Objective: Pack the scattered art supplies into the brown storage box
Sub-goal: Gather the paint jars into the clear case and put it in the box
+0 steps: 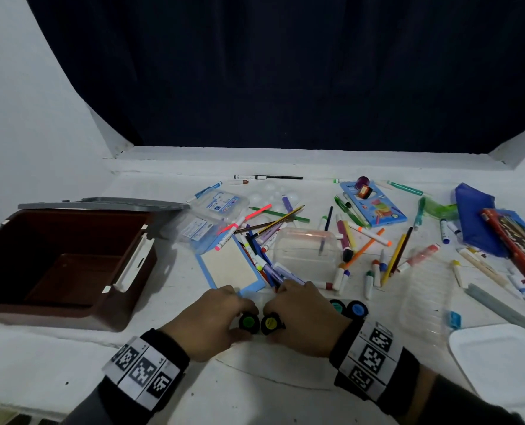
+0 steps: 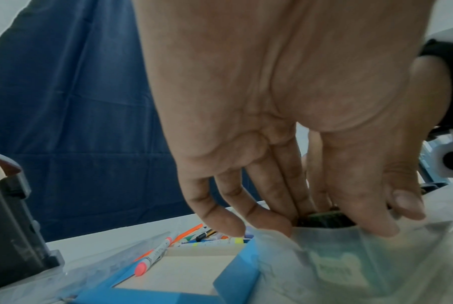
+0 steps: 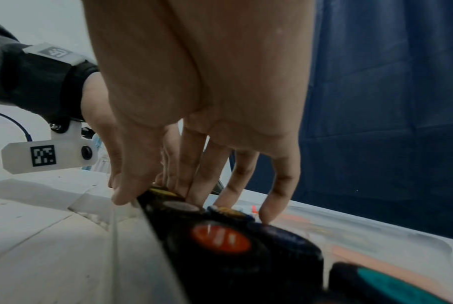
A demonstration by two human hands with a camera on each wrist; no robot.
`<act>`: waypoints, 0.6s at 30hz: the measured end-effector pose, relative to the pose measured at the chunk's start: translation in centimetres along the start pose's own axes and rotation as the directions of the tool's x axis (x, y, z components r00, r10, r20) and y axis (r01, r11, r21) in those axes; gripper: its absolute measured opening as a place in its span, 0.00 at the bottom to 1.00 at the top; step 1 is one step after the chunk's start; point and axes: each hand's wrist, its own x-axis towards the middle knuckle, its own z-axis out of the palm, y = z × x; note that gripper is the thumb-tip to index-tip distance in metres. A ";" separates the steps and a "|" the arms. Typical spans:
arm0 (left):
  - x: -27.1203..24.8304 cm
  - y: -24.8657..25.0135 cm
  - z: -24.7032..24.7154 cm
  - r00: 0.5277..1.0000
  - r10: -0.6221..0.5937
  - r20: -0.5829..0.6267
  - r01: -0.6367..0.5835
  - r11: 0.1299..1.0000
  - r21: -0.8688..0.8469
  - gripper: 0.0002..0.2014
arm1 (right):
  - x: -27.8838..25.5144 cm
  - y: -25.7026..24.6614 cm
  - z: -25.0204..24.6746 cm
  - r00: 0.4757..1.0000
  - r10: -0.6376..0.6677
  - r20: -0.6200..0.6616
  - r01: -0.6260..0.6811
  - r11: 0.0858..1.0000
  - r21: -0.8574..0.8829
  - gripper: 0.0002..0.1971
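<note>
A set of small paint pots (image 1: 301, 314) with black lids and coloured tops is found near the front edge of the tabletop (image 1: 55, 357), seated in a thin clear plastic tray. The left hand (image 1: 212, 320) is curled about the tray's left end beside the green-topped pot (image 1: 247, 321); the right hand (image 1: 304, 320) is closed about the tray just beside the yellow-topped pot (image 1: 270, 323), with its fingertips (image 3: 268, 216) resting on the lids. Both grips are thus judged to be taken on the paint set, though it is not yet seen to be lifted.

The set is judged light, but the tray is thin and flexible. It would likely bow or shed pots if held at one end only. Support under both ends, with the tray kept level, is advised. The smooth plastic is probably slippery.

The brown storage box (image 1: 68, 265) stands open toward the left edge of the tabletop, its grey lid (image 1: 101, 204) lying behind it. Loose markers and pencils (image 1: 285, 234) are scattered across the middle and right.
</note>
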 end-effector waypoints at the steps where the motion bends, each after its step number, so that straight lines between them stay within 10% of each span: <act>1: 0.1 0.0 -0.1 1.000 0.005 -0.002 -0.005 1.000 0.003 0.17 | 0.2 0.0 -0.2 1.000 -0.008 0.017 0.008 1.000 -0.010 0.17; 10: 0.3 0.0 0.2 1.000 -0.013 -0.025 0.013 1.000 -0.007 0.18 | 0.5 1.4 -0.1 0.991 -0.132 0.019 0.130 0.988 0.078 0.14; 18: 1.1 0.1 -1.4 0.975 0.021 -0.220 -0.062 0.981 -0.183 0.14 | -2.3 4.0 -1.5 0.931 -0.007 -0.365 0.171 0.892 0.418 0.17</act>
